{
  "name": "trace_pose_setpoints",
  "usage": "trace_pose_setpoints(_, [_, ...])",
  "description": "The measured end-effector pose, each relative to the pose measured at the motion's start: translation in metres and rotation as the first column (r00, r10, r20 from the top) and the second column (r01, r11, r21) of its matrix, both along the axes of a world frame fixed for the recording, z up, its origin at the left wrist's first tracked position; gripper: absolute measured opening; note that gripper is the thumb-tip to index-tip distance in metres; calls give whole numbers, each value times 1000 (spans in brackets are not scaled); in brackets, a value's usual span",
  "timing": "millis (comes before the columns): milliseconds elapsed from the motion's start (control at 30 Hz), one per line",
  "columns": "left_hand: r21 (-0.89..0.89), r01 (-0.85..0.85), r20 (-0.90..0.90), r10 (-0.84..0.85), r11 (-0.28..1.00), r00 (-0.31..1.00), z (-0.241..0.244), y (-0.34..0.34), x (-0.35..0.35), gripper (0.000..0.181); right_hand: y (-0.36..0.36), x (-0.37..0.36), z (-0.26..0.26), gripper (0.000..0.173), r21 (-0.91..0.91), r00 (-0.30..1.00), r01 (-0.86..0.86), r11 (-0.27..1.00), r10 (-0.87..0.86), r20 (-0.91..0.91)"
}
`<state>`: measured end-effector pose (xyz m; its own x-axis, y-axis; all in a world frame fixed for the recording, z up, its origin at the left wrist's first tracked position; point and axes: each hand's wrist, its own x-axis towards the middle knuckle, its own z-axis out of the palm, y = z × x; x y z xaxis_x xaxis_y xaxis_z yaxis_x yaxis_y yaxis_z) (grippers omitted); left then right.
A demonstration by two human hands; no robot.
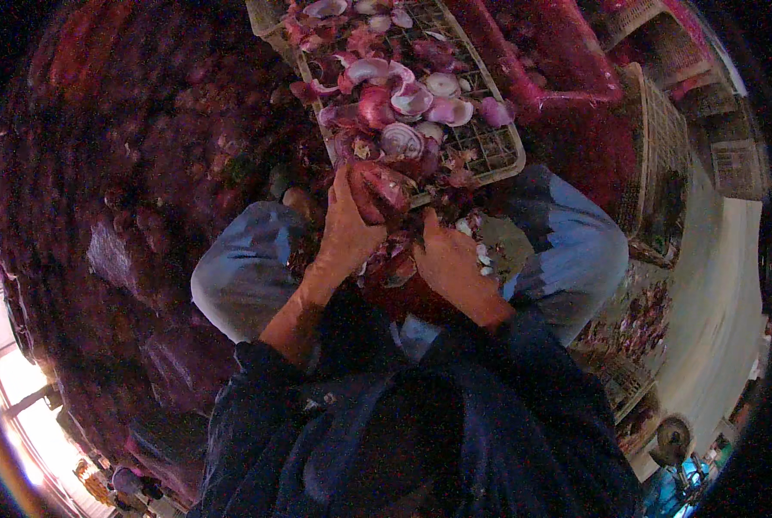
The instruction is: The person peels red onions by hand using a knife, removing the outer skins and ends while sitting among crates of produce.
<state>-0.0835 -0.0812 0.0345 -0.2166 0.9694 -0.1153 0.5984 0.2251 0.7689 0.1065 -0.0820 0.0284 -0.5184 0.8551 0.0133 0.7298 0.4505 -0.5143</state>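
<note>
My left hand is closed around a large red onion, whose surface shows lighter streaks. To its right, my right hand is curled with the index finger pointing forward; whether it holds anything cannot be told. Just ahead of both hands lies an upturned plastic crate with a grid surface, bearing onion pieces and cupped peels. A cut red onion half with visible rings rests on it near my left hand. Peels and scraps lie below the hands, between my legs.
A dark heap of onions spreads along the left. At the upper right stand a red plastic crate and a pale slatted crate. Scattered peels lie on the floor at right, near a fan.
</note>
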Motion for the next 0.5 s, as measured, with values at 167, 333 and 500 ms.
trace_pose_setpoints(167, [5, 35, -116, -35, 999, 993, 11, -3, 3, 100, -6, -2, 5, 56, 96, 995, -43, 994, 33, 99])
trace_pose_setpoints(333, [-11, 24, -157, -26, 1000, 987, 17, 4, 12, 96, 5, -2, 7, 51, -3, 997, -32, 999, 32, 74])
trace_pose_setpoints(500, [-12, 31, -78, -32, 999, 996, 12, 17, 9, 93, 15, 0, 11, 39, 12, 998, -57, 998, 58, -26])
